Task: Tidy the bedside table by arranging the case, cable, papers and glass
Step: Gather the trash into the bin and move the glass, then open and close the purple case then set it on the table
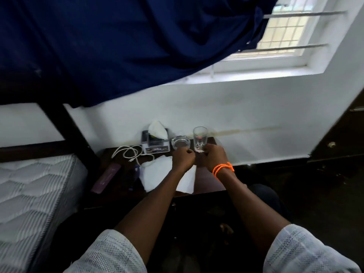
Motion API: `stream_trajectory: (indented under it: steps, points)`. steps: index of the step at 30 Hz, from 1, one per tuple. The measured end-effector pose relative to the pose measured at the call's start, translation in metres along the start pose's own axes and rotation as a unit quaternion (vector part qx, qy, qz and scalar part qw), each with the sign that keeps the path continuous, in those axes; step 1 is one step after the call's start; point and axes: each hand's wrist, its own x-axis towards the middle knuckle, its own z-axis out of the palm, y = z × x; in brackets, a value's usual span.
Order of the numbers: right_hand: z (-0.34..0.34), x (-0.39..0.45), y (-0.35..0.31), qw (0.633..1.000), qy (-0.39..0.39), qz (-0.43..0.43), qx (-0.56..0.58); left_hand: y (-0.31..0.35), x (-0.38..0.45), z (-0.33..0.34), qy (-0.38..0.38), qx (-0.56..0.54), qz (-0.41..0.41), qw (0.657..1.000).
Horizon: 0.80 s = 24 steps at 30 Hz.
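Note:
A tall clear glass (200, 137) stands upright at the back of the dark bedside table (208, 185). My right hand (213, 157), with orange bands on its wrist, is closed around the glass's base. My left hand (183, 158) is closed at the near rim of a low round glass dish (180, 142) beside it. White papers (159, 175) lie under my left forearm. A coiled white cable (129, 152) lies at the back left. A purple case (106, 180) rests at the table's left edge.
A tissue box (155, 141) with a white tissue sticking up stands against the white wall. A mattress (33, 203) and dark bed frame lie to the left, a blue curtain (128, 42) hangs above, and a dark cabinet (342, 134) stands at the right.

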Motion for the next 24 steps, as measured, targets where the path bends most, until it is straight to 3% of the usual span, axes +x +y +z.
stream_trajectory:
  steps: [14, 19, 24]
  points:
    - [0.112, -0.012, -0.133, 0.984, -0.088, -0.152, 0.028, -0.121, -0.003, -0.143, 0.122, 0.016, -0.079, 0.989]
    - [0.153, -0.016, -0.168, 0.971, -0.127, -0.203, 0.015, -0.160, -0.002, -0.178, 0.203, -0.001, -0.115, 0.972]
    - [0.191, -0.020, -0.193, 0.962, -0.163, -0.220, -0.010, -0.199, 0.002, -0.195, 0.233, -0.017, -0.111, 0.966]
